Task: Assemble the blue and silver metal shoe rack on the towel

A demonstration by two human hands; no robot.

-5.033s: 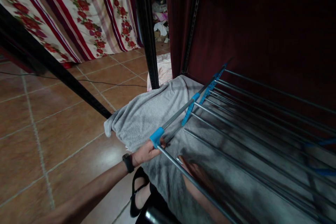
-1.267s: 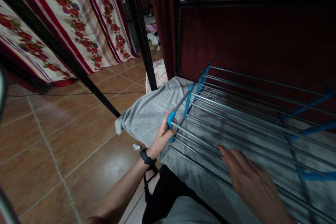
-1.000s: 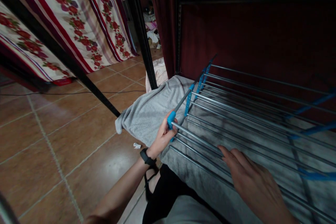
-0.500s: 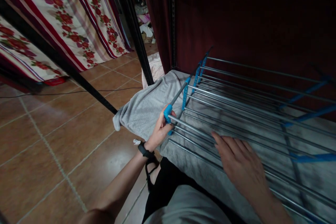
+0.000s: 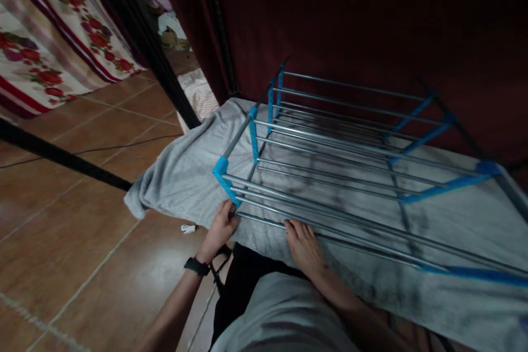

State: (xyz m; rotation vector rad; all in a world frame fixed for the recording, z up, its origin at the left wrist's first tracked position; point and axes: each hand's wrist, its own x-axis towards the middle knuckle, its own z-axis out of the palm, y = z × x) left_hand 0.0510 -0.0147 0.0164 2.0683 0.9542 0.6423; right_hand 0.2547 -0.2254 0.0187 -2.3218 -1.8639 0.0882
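Both hands are sitting lower on the rack than half a second ago: the left hand (image 5: pixel 221 224) is no longer wrapping the blue corner joint (image 5: pixel 221 168) and is now lying just below it, while the right hand (image 5: pixel 304 243) is resting further toward the near edge. A metal drying rack (image 5: pixel 338 148) with blue plastic connectors is lying flat on a grey towel (image 5: pixel 181 168) that is spreading out beneath it and hanging off to the left over the tiled floor (image 5: pixel 82 231). The left grip is curling loosely at the rack's near-left end, where the lowest rods meet the towel; whether it is clamping a rod cannot be told. The right hand is lying open, fingers (image 5: pixel 293 225) pressing on the nearest rod. A black wristwatch (image 5: pixel 197 267) is showing on the left wrist. A floral curtain (image 5: pixel 49 38) is hanging at upper left.
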